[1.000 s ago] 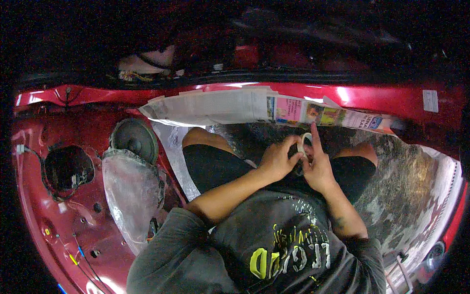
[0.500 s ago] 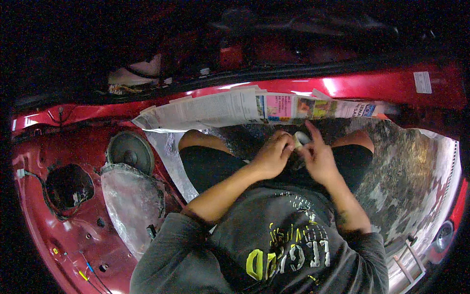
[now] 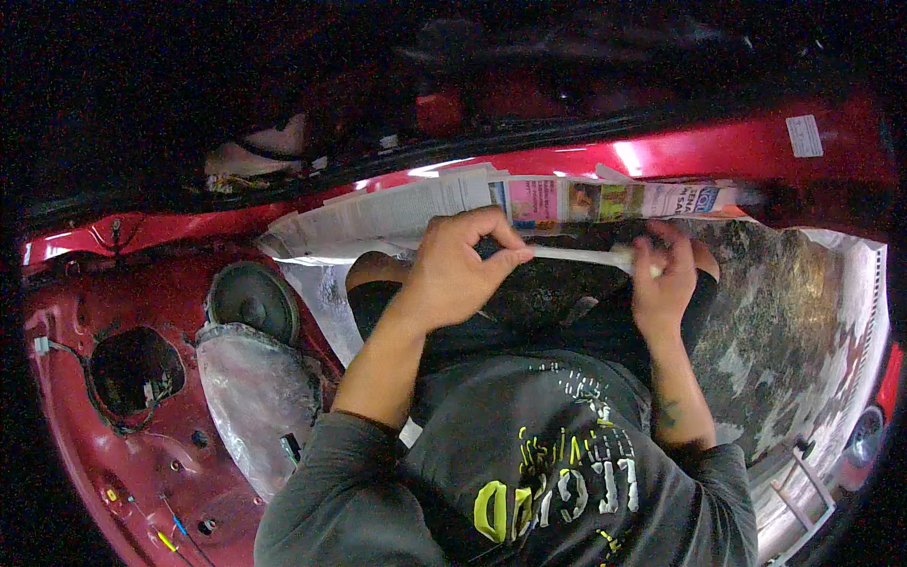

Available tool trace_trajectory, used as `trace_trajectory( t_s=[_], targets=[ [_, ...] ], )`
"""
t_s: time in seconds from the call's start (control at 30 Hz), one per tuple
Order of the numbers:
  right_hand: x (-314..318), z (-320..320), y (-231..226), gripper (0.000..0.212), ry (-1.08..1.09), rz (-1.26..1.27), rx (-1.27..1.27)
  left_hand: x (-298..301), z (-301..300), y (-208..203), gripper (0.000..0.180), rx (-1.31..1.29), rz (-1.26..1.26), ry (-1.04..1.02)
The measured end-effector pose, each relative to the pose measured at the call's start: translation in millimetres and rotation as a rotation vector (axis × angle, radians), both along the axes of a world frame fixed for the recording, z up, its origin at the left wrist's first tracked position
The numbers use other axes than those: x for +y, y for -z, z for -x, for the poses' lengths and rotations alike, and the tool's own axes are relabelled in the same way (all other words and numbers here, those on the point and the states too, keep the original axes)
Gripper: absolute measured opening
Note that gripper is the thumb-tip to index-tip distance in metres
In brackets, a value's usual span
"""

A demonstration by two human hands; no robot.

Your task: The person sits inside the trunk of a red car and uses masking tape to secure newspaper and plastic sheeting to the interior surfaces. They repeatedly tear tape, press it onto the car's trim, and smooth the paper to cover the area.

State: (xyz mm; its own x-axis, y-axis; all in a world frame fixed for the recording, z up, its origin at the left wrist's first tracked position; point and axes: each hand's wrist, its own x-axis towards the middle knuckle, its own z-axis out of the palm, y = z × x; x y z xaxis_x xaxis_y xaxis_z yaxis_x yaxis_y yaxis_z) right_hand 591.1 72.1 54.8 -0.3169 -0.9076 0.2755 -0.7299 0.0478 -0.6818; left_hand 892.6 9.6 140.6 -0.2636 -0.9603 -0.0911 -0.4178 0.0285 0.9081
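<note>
A pale strip of masking tape is stretched nearly level in front of me, between my two hands. My left hand pinches its left end between thumb and fingertips. At the other end, my right hand is closed around the tape roll, mostly hidden by the fingers and slightly blurred. Just beyond the hands, sheets of newspaper run along the lower edge of the red car body.
To my left stands a red door panel with a round speaker, a cut-out hole and loose wires. A grey sheet covers part of it. The worn floor and a metal frame lie to my right. My bent knees are below my hands.
My hands were together around the tape roll. They have moved apart, left hand leftward and right hand rightward, drawing out a length of tape between them.
</note>
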Motion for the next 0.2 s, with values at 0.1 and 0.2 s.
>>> trace_trajectory(
  t_s=[0.1,0.2],
  targets=[
    [-7,15,14,0.031,0.281,0.001,-0.659,-5,-28,-49,0.014,0.026,0.265,-0.153],
    [7,6,22,0.059,0.059,0.035,-1.356,-33,-47,-87,0.011,-0.291,0.201,0.197]
  ],
)
